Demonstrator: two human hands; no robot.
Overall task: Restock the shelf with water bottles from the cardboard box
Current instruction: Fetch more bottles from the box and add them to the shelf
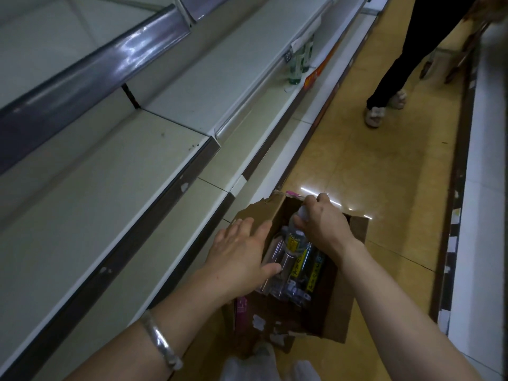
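An open cardboard box stands on the floor beside the shelf unit. Several clear water bottles with yellow labels lie inside it. My right hand grips the cap end of one water bottle, which stands tilted above the others. My left hand rests with straight fingers on the box's left flap, its thumb touching a lying bottle. The white shelf to the left is bare where I stand.
Further along the shelf stand a few green bottles behind a price tag. A person's legs in dark trousers are in the aisle ahead on the tan tiled floor. Another shelf edge runs along the right.
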